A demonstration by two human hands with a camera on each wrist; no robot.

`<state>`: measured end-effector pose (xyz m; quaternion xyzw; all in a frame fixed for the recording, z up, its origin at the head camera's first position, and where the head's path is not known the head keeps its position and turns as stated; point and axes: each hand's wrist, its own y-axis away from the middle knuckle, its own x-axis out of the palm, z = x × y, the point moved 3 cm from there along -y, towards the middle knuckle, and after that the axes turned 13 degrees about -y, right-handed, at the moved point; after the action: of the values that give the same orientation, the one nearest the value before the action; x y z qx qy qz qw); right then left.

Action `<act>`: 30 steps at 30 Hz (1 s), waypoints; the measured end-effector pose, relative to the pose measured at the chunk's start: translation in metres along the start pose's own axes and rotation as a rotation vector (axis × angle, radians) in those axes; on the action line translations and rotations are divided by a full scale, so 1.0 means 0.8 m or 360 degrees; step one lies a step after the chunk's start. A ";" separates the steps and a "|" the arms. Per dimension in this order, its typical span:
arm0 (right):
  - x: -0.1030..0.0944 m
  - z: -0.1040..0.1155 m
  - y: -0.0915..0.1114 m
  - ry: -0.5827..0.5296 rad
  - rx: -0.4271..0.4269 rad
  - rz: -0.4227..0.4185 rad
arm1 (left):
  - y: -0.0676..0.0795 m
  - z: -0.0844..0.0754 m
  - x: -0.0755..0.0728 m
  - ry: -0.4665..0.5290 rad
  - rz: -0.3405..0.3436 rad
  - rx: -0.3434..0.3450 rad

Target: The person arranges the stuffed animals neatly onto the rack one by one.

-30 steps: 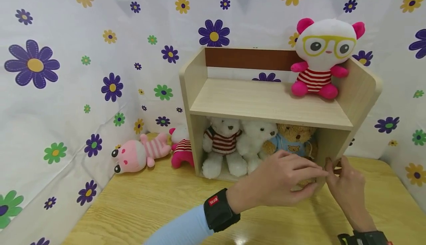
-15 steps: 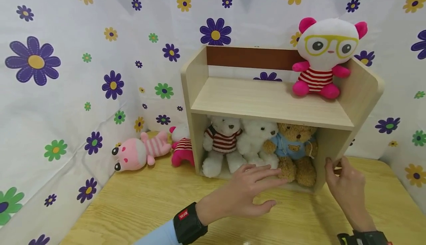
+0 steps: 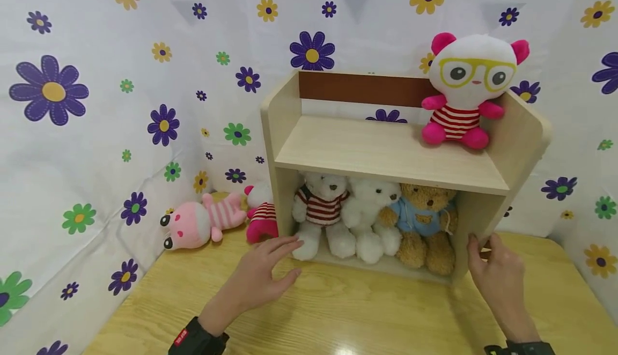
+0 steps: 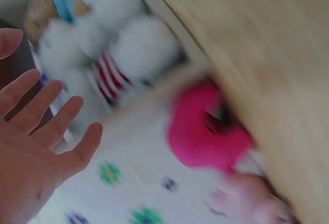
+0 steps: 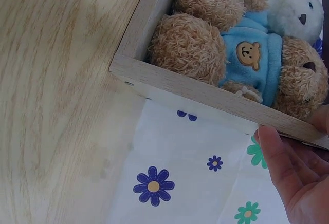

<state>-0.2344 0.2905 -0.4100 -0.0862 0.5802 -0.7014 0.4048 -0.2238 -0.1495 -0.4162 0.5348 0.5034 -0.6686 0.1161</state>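
A pale wooden shelf [image 3: 386, 148] stands on the table, its lower compartment holding a white bear in a striped shirt [image 3: 323, 208], a plain white bear [image 3: 369, 210] and a brown bear in a blue hoodie [image 3: 427, 221]. My right hand [image 3: 499, 282] grips the edge of the shelf's right side panel [image 5: 221, 93], thumb and fingers on either side of it. My left hand [image 3: 253, 280], fingers spread and holding nothing, is in front of the shelf's lower left corner; its palm [image 4: 31, 157] shows in the left wrist view. On the upper board, at the right, sits a panda plush with yellow glasses [image 3: 475, 76].
Left of the shelf, a pink plush in a striped outfit [image 3: 198, 223] lies on the wooden table [image 3: 376, 317]. Beside it, a magenta-and-white plush [image 3: 263, 218] is partly hidden by the shelf. Flower-print cloth [image 3: 106, 156] hangs behind and at the left.
My left hand has swept left from in front of the brown bear to the shelf's lower left corner, leaving the brown bear in full view. My right hand has stayed at the right panel.
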 end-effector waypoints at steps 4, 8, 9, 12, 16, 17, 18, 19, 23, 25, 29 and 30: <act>-0.002 0.000 0.002 0.0039 -0.0010 -0.0025 | 0.017 0.044 0.004 -0.0042 -0.0043 -0.0217; 0.002 0.000 0.000 0.0031 0.0018 -0.0017 | 0.019 0.084 0.011 -0.0174 -0.0182 -0.0312; 0.003 0.000 0.000 0.0034 0.0027 -0.0014 | 0.018 0.093 0.014 -0.0209 -0.0206 -0.0326; 0.005 0.000 0.001 0.0047 0.0049 -0.0003 | 0.010 0.113 0.022 -0.0285 -0.0204 -0.0368; 0.004 0.001 0.003 0.0058 0.0056 0.0008 | -0.005 0.126 0.036 -0.0295 -0.0044 -0.0414; 0.004 0.001 0.003 0.0065 0.0059 0.0011 | -0.008 0.128 0.039 -0.0294 0.0000 -0.0429; 0.003 0.001 0.003 0.0066 0.0063 0.0011 | -0.011 0.129 0.043 -0.0291 0.0042 -0.0445; 0.003 0.001 0.003 0.0068 0.0065 0.0013 | -0.013 0.129 0.046 -0.0285 0.0074 -0.0462; 0.002 0.001 0.004 0.0060 0.0081 0.0016 | -0.016 0.130 0.058 -0.0323 0.0154 -0.0505; 0.002 0.000 0.004 0.0047 0.0087 0.0017 | -0.017 0.130 0.064 -0.0347 0.0163 -0.0510; 0.001 0.000 0.004 0.0038 0.0081 0.0016 | -0.018 0.129 0.071 -0.0358 0.0147 -0.0550; 0.000 0.000 0.004 0.0040 0.0076 0.0017 | -0.018 0.129 0.071 -0.0349 0.0145 -0.0573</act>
<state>-0.2332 0.2906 -0.4133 -0.0646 0.5689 -0.7139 0.4031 -0.3185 -0.2030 -0.4638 0.4517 0.5744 -0.6162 0.2939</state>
